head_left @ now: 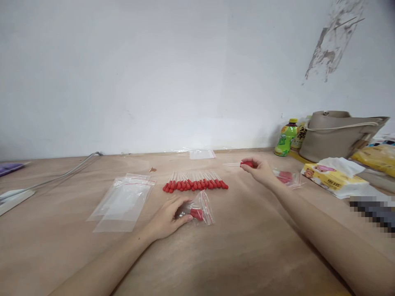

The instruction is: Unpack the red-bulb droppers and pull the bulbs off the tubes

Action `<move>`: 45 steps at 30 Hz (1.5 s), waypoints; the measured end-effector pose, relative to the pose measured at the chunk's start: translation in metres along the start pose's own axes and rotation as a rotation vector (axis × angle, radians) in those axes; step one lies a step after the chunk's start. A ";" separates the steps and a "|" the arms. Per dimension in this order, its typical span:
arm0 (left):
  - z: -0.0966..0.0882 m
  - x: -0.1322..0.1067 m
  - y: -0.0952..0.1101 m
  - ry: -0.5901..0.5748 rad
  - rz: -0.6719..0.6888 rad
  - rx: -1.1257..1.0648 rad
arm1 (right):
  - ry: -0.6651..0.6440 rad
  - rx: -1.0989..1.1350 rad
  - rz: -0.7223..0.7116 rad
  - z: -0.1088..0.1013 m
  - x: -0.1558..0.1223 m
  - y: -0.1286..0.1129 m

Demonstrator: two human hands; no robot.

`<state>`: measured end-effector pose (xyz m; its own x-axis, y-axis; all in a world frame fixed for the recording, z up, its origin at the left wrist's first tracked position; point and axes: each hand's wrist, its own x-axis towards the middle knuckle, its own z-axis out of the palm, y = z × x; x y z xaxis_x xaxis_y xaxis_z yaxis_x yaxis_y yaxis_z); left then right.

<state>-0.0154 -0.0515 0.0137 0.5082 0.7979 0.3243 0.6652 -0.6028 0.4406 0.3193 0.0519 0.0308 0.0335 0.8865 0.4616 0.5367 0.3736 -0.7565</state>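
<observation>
My left hand point(168, 218) is closed on a clear zip bag point(207, 203) on the table, with red swab heads point(196, 213) showing through the plastic. Out to the right, my right hand point(259, 169) pinches a small bunch of red-headed swabs point(246, 164); their thin white sticks point left. Between the hands and a little farther back lies a row of red swabs point(196, 184), heads toward me and white sticks away. Flat clear zip bags point(121, 201) overlap at the left. Beyond my right wrist rests another bag with red contents point(285, 176).
A brown-covered table point(234, 250) meets the white wall. Another clear bag point(202, 154) lies at the back. On the right stand a green bottle point(285, 139), a grey bag point(333, 135) and a yellow tissue pack point(333, 179). A grey cable point(69, 170) crosses the left side.
</observation>
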 end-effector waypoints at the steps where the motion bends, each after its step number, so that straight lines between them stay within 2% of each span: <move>1: 0.000 0.000 0.000 -0.002 -0.001 0.001 | 0.023 -0.034 -0.026 0.008 -0.003 0.004; 5: 0.001 0.000 -0.001 0.001 -0.007 0.009 | -0.012 -0.168 -0.159 0.033 -0.018 0.005; 11: 0.000 -0.001 0.000 -0.003 -0.012 0.013 | -0.183 -0.297 -0.259 0.040 -0.028 -0.006; 16: 0.000 0.000 0.000 -0.004 0.004 0.014 | -0.231 -0.331 -0.202 0.044 -0.028 -0.007; 23: 0.001 -0.001 -0.001 0.001 -0.005 0.017 | -0.288 -0.258 -0.086 0.049 -0.029 -0.002; 33: -0.001 -0.001 -0.002 -0.018 -0.015 0.033 | -0.262 -0.142 0.012 0.046 -0.023 0.004; 38: -0.001 -0.002 -0.002 -0.025 -0.006 0.025 | -0.243 -0.089 0.013 0.047 -0.023 0.008; 42: -0.002 -0.003 -0.004 -0.035 0.016 0.028 | -0.146 -0.089 0.004 0.048 -0.025 0.005; 45: -0.003 -0.003 -0.005 -0.049 0.017 0.032 | -0.057 -0.085 -0.037 0.050 -0.032 -0.005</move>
<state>-0.0221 -0.0510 0.0130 0.5455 0.7864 0.2899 0.6728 -0.6171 0.4081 0.2731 0.0352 -0.0033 -0.0346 0.8877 0.4591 0.6066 0.3838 -0.6963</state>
